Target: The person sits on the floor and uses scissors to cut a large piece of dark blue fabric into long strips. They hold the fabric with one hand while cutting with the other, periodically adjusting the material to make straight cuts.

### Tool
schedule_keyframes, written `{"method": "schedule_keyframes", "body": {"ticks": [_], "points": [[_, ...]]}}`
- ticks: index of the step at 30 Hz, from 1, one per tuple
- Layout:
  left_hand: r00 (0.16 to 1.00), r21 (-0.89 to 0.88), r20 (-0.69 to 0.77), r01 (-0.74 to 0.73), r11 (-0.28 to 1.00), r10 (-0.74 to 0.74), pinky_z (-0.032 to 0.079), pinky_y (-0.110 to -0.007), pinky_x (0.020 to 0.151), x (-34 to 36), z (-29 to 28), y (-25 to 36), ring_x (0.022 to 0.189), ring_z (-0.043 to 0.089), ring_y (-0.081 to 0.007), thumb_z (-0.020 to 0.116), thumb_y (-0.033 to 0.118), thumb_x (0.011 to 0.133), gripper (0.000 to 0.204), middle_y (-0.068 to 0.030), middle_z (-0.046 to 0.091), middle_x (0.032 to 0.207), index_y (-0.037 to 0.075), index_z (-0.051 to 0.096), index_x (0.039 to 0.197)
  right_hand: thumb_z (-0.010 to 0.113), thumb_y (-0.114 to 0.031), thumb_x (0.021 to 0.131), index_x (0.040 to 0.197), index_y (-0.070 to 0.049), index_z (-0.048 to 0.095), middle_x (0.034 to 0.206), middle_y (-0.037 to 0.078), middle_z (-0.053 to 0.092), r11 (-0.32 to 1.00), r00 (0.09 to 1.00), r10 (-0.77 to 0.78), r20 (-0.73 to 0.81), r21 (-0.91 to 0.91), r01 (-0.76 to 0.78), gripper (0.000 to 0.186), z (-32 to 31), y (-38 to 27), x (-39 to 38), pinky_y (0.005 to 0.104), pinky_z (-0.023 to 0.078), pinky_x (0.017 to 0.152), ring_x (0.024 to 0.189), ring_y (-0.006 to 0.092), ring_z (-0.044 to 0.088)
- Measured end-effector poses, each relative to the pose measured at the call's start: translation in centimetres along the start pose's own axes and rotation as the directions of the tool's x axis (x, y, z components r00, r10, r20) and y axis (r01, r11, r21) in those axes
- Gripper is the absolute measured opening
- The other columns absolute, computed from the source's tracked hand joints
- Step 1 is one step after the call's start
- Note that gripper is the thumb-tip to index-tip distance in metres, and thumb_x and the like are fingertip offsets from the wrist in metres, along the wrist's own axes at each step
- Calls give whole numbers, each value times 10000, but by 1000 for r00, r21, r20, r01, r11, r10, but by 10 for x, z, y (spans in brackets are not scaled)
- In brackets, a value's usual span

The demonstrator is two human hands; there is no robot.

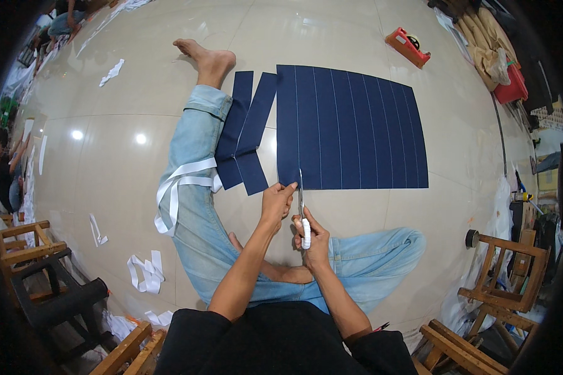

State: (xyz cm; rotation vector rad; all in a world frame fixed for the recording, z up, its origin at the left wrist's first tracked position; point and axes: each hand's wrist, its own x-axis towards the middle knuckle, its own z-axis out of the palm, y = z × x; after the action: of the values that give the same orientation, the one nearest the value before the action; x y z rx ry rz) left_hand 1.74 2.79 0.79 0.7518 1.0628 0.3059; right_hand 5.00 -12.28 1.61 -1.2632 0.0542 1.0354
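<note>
A navy blue sheet of cloth (pixel 356 134) with several pale lines drawn down it lies flat on the floor in front of me. My right hand (pixel 317 240) is closed round a pair of scissors (pixel 306 231) with a white-wrapped handle. The blades point away from me and meet the near edge of the sheet at its leftmost line. My left hand (pixel 278 203) pinches the sheet's near edge just left of the blades. Several narrow navy strips (pixel 249 169) lie left of the sheet, overlapping beside my outstretched leg.
White ribbon (pixel 175 194) lies across my left leg, with more white scraps (pixel 146 272) on the floor. A red tape dispenser (pixel 408 47) sits beyond the sheet. Wooden frames stand at right (pixel 507 272) and left (pixel 25 237), beside a black stool (pixel 59 287).
</note>
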Motion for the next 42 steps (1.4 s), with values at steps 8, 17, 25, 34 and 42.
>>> {"method": "schedule_keyframes", "body": {"ticks": [8,17,25,34,42], "points": [[1000,1,-8,-2,1000,2,253,-221,360,0,-3,-1,403,369,-46,729,213,954,271,20,500,592,73,534,827,729,-92,944,1457,-31,537,1087,105,718,998,999,36,-21,44,-35,552,3,-11,0,219,438,457,554,86,550],[998,-22,50,32,999,-31,280,-214,371,-2,-8,3,418,396,-41,727,226,956,258,30,503,591,70,546,858,800,-165,891,1425,-32,576,746,-27,602,998,999,-30,-32,60,32,594,18,-18,31,212,410,438,527,67,552],[997,-10,77,27,1000,-26,289,-201,377,-2,-11,2,432,400,-36,741,263,957,280,34,514,594,85,540,877,813,-178,887,1426,-36,576,741,-23,607,999,999,-27,-23,44,28,606,17,-15,36,201,413,434,527,65,556],[996,-25,85,30,999,-28,287,-202,373,-1,-11,1,428,406,-37,743,264,957,289,30,520,595,90,533,860,790,-148,911,1426,-48,580,734,-11,614,1000,999,-23,-24,-9,23,565,21,-16,35,218,411,448,535,64,538],[997,64,57,42,997,-45,251,-219,354,-1,-20,4,395,394,-40,701,262,983,285,24,525,568,87,571,800,780,-130,906,1418,-21,580,852,41,689,997,998,-39,-41,60,41,561,23,-24,38,217,416,437,523,77,553]]}}
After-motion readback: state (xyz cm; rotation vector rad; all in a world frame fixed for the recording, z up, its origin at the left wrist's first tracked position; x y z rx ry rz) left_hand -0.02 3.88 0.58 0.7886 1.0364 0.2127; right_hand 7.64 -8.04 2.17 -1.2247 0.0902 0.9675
